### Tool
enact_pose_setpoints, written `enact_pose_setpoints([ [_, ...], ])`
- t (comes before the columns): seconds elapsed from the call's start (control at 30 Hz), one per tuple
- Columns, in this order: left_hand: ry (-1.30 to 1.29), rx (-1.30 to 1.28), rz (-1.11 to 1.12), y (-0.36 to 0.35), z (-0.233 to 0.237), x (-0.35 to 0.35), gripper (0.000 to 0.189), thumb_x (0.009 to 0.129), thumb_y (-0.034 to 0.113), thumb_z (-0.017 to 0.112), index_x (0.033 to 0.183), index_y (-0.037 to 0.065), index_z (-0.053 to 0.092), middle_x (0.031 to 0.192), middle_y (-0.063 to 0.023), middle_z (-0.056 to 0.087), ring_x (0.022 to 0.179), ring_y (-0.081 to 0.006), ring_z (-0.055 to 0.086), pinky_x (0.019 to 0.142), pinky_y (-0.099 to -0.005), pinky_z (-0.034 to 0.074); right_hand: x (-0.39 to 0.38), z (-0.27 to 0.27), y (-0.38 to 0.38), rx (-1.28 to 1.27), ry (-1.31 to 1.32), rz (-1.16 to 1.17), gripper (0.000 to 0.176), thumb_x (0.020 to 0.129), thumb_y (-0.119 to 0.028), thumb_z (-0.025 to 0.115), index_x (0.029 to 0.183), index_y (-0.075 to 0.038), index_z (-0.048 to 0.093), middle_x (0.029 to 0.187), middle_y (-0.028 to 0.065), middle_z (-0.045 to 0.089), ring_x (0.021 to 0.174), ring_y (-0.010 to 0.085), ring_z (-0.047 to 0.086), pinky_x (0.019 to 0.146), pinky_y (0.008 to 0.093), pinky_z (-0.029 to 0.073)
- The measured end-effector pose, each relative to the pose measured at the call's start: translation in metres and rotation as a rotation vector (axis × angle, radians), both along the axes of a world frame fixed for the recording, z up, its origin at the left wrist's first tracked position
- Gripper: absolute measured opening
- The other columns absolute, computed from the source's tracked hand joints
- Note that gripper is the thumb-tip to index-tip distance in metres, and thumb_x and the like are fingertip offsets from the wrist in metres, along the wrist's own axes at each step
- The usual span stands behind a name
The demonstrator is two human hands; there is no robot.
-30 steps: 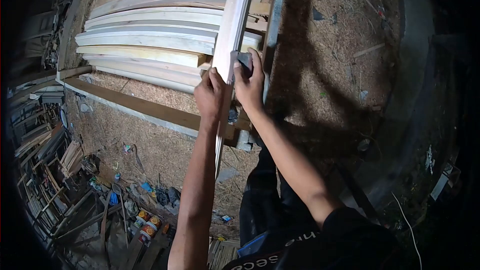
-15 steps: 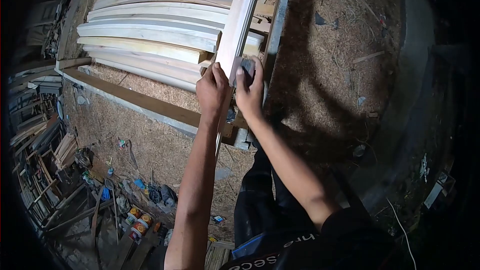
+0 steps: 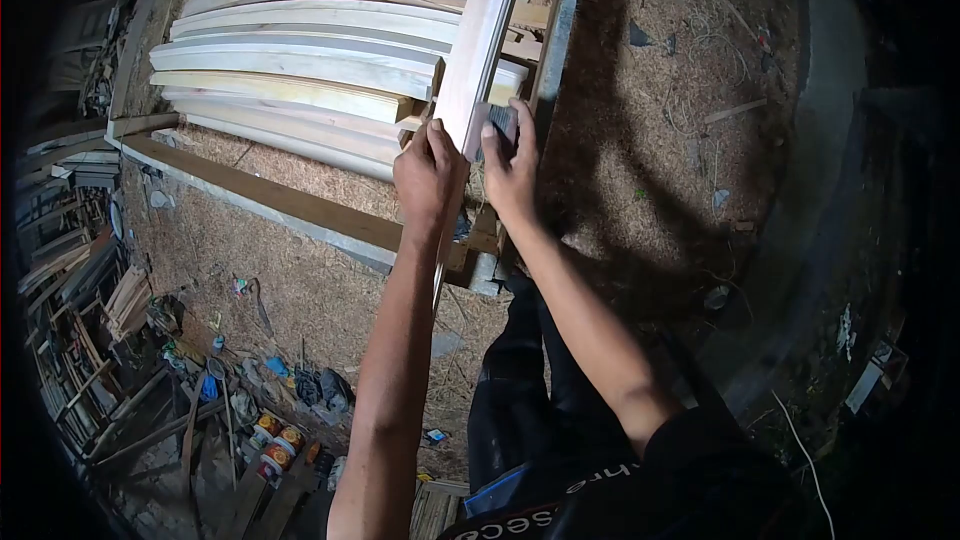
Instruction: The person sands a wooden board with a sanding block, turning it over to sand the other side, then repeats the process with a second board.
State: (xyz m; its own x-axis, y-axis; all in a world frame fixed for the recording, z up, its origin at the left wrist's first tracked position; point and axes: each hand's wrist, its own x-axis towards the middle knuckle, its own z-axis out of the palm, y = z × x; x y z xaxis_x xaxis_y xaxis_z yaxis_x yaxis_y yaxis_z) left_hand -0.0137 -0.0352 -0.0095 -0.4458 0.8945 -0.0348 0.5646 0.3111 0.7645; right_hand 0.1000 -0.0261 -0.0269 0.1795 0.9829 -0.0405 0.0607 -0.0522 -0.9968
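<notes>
Left hand [image 3: 426,180]: grip pinching the long board's [image 3: 480,50] left edge, thumb on top.
Right hand [image 3: 511,178]: grip pinching the dark block [image 3: 502,119] between thumb and fingers.
Dark block: at the long board's right edge.
Long board: slanting, crossing over the right ends of the pale planks [image 3: 300,64].

fit check: black short-sleeve top [image 3: 690,480] | white lettering [image 3: 525,522] on the front, only partly readable tbh | lil blue strip [image 3: 498,491] along one edge | trousers [image 3: 508,405] look black too | forearms [image 3: 393,340] bare
</notes>
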Motion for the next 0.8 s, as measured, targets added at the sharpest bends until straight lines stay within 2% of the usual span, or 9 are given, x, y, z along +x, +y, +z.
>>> enact_pose_setpoints([
  [0.07,0.035,0.019,0.007,0.001,0.000,-0.001,0.048,0.107,0.035,0.046,0.083,-0.004,0.063,0.060,-0.0165,0.056,0.055,-0.0199,0.051,0.056,-0.0374,0.045,-0.002,0.002,0.002,-0.031,0.057,0.016,0.051,0.099,-0.022,0.063,0.140,0.001,0.044,0.124,0.0218,0.060,0.116,0.0284,0.059,0.101,0.0383,0.045],
  [0.17,0.008,0.012,0.001,-0.002,-0.008,-0.004,0.049,0.107,0.035,0.046,0.083,-0.004,0.062,0.060,-0.0161,0.055,0.055,-0.0186,0.051,0.056,-0.0373,0.045,-0.002,-0.013,0.031,0.138,-0.146,-0.066,0.052,0.098,-0.019,0.064,0.141,0.003,0.042,0.125,0.0216,0.058,0.116,0.0292,0.058,0.101,0.0390,0.045],
  [0.23,-0.003,-0.019,-0.023,-0.001,-0.012,-0.006,0.050,0.107,0.036,0.045,0.083,-0.004,0.062,0.060,-0.0166,0.055,0.055,-0.0186,0.051,0.056,-0.0377,0.045,0.001,0.007,0.061,-0.003,0.009,-0.045,0.054,0.099,-0.017,0.063,0.143,0.003,0.039,0.128,0.0229,0.056,0.120,0.0303,0.056,0.104,0.0398,0.043],
  [0.37,0.007,-0.039,-0.012,-0.002,-0.007,-0.004,0.050,0.107,0.036,0.045,0.083,-0.004,0.062,0.059,-0.0162,0.054,0.055,-0.0175,0.050,0.055,-0.0376,0.044,0.000,0.002,0.069,0.070,0.015,-0.043,0.055,0.099,-0.016,0.061,0.145,0.003,0.036,0.132,0.0243,0.053,0.124,0.0312,0.054,0.107,0.0406,0.041],
  [0.53,-0.022,0.018,-0.012,-0.001,0.000,-0.002,0.047,0.107,0.034,0.046,0.087,-0.004,0.064,0.062,-0.0203,0.057,0.055,-0.0249,0.052,0.058,-0.0403,0.046,-0.002,0.003,0.019,0.017,-0.032,0.017,0.053,0.101,-0.018,0.059,0.145,0.002,0.036,0.138,0.0260,0.050,0.132,0.0344,0.050,0.111,0.0423,0.038],
  [0.63,-0.006,-0.003,-0.010,0.000,0.003,-0.001,0.046,0.106,0.034,0.046,0.088,-0.004,0.065,0.064,-0.0223,0.058,0.056,-0.0283,0.052,0.059,-0.0415,0.047,-0.004,0.004,0.025,0.032,-0.020,-0.009,0.050,0.101,-0.019,0.059,0.144,0.001,0.040,0.136,0.0258,0.052,0.131,0.0350,0.051,0.111,0.0428,0.039],
  [0.7,-0.003,-0.009,-0.015,0.001,0.003,-0.003,0.046,0.106,0.034,0.046,0.088,-0.004,0.064,0.064,-0.0223,0.058,0.056,-0.0280,0.052,0.059,-0.0413,0.047,-0.001,-0.001,0.035,0.034,0.074,-0.051,0.049,0.099,-0.025,0.066,0.138,-0.001,0.049,0.128,0.0161,0.059,0.122,0.0247,0.054,0.106,0.0369,0.041],
  [0.77,-0.007,-0.012,-0.018,-0.002,-0.001,-0.002,0.047,0.106,0.034,0.046,0.088,-0.004,0.064,0.064,-0.0222,0.057,0.056,-0.0277,0.052,0.059,-0.0412,0.046,0.001,-0.005,0.046,0.012,0.141,-0.039,0.049,0.100,-0.027,0.066,0.138,-0.002,0.050,0.123,0.0109,0.061,0.107,0.0185,0.057,0.092,0.0320,0.047],
  [0.8,0.005,-0.002,-0.021,-0.002,-0.004,-0.003,0.047,0.106,0.035,0.046,0.089,-0.005,0.064,0.064,-0.0218,0.057,0.056,-0.0273,0.051,0.059,-0.0411,0.046,0.001,-0.029,0.050,-0.040,0.193,-0.038,0.052,0.100,-0.030,0.065,0.143,-0.006,0.047,0.121,0.0055,0.060,0.090,0.0100,0.054,0.072,0.0256,0.047],
])
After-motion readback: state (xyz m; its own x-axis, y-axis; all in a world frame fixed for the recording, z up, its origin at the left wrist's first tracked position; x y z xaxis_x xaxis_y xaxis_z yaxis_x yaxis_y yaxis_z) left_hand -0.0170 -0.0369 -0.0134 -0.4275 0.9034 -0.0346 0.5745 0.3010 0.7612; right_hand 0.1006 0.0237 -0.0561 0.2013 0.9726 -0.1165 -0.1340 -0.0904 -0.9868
